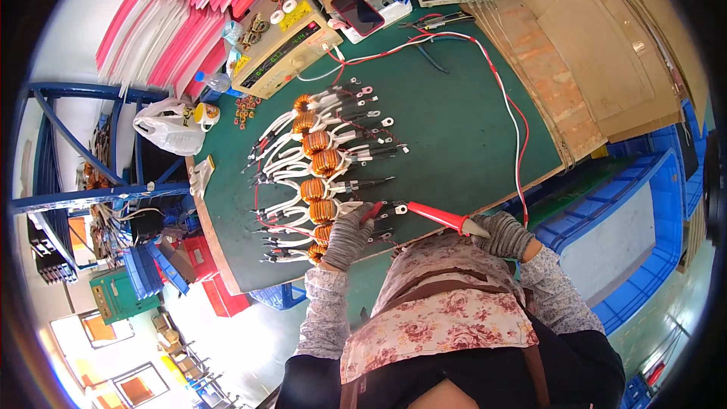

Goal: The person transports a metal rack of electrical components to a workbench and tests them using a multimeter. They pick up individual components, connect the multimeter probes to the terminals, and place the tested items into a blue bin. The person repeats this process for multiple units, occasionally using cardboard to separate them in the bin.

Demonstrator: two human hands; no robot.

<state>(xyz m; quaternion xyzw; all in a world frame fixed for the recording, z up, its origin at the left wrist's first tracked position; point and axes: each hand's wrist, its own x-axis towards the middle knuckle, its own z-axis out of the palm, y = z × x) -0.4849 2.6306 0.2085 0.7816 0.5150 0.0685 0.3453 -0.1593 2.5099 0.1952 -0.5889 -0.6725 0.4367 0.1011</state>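
Note:
My right hand (501, 236), in a grey striped knit glove, is closed around the pale end of a red test probe (438, 216). The probe's narrow end points left at a ring terminal (400, 210); whether they touch is too small to tell. My left hand (350, 236), gloved alike, is closed beside the lower coils, with a short red piece (372, 212) showing at its fingertips. What that piece belongs to is hidden. Several copper-wound toroidal coils (326, 162) lie in a column, with white-sleeved leads (282, 171) to the left and dark leads with ring terminals to the right.
A beige bench tester (286, 53) with a lit display stands at the back left. Its red and white cable (500, 79) loops around the right of the green mat (462, 129). Pliers (435, 21) and a phone (357, 14) lie behind. Blue crates (665, 204) stand at right.

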